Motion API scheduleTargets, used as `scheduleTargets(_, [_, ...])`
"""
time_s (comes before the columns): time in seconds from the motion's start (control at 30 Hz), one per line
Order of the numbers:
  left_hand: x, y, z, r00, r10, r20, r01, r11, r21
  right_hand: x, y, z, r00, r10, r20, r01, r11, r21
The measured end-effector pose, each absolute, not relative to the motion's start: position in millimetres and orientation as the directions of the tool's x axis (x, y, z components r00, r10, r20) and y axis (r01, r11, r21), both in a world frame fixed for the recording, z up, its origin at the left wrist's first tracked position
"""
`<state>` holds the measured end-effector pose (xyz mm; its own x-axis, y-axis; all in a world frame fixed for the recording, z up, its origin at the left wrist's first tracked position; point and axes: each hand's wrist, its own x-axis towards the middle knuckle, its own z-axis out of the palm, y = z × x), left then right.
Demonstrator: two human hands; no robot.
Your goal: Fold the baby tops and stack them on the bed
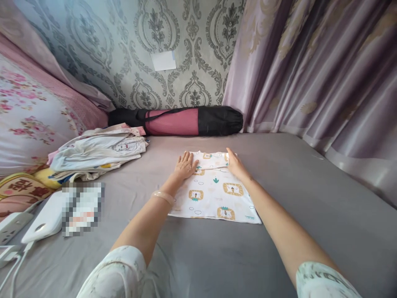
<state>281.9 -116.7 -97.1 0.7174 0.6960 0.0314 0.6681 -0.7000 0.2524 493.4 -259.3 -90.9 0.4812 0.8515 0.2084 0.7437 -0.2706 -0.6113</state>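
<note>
Fingers of the left hand are lying flat on the folded far end of the lion-print cloth. The right hand is touching its right edge, whether pinching I cannot tell; the cloth is resting on a grey sheet.

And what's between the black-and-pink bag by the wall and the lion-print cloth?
In the head view, a strip of grey sheet lies between the black-and-pink bag and the lion-print cloth.
</note>
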Motion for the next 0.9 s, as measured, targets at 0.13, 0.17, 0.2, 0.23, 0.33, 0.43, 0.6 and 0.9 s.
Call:
scheduleTargets(0.13, [281.3,-114.5,-98.8,0.704,0.71,0.019,0.68,-0.682,0.272,489.7,-259.4,-98.5,0.418,0.879,0.231,0.807,-0.242,-0.538])
scheduleTargets(0.17, [281.3,-114.1,-98.6,0.702,0.712,0.014,0.682,-0.678,0.274,489.0,-259.0,-99.9,0.429,0.875,0.225,0.808,-0.26,-0.528])
scheduleTargets(0.2, [281.2,-113.7,-98.2,0.701,0.713,0.01,0.683,-0.676,0.276,488.5,-258.5,-100.7,0.448,0.868,0.215,0.805,-0.287,-0.52])
scheduleTargets(0.23, [281.1,-113.2,-97.7,0.7,0.714,0.004,0.685,-0.673,0.278,488.2,-258.2,-100.8,0.472,0.859,0.2,0.799,-0.32,-0.509])
scheduleTargets(0.33, [281.2,-111.7,-94.6,0.698,0.715,-0.037,0.694,-0.663,0.282,487.8,-258.9,-96.4,0.554,0.82,0.144,0.77,-0.439,-0.463])
scheduleTargets(0.43, [284.5,-114.5,-88.5,0.693,0.72,-0.026,0.704,-0.668,0.24,483.0,-260.6,-87.0,0.595,0.788,0.158,0.767,-0.5,-0.402])
scheduleTargets(0.6, [299.1,-132.7,-81.6,0.777,0.587,0.23,0.584,-0.807,0.087,456.8,-256.6,-75.4,0.357,0.899,0.254,0.918,-0.286,-0.276])
scheduleTargets(0.9, [303.1,-142.6,-98.7,0.801,0.583,0.136,0.583,-0.811,0.05,435.4,-242.4,-99.7,0.277,0.949,0.154,0.955,-0.253,-0.154])
